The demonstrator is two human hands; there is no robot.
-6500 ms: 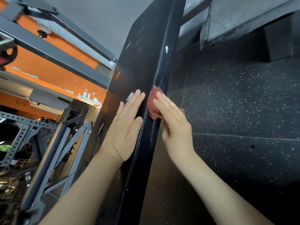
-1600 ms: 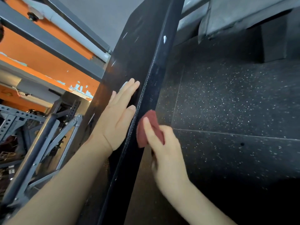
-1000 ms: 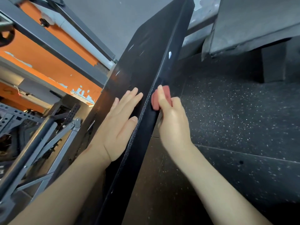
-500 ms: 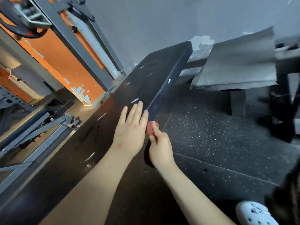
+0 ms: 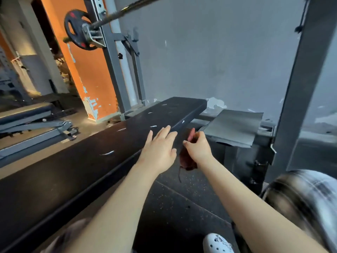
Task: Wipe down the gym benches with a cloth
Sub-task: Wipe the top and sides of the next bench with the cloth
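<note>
red cloth (image 5: 187,161) at the bench (image 5: 91,161) edge
our left hand (image 5: 160,148) lies flat, fingers straight, on the bench top by its right edge; our right hand (image 5: 197,147) pinches the cloth, which hangs just beside the bench's side.

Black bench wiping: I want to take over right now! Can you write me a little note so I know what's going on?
Left hand: flat, fingers straight, resting on the long black padded bench near its right edge.
Right hand: pinches the dark red cloth, which hangs beside the bench's side; contact unclear.
Done: cannot tell which parts are wiped.
Left: pale streaks show on the bench top; a second grey-blue padded bench stands further left.
</note>
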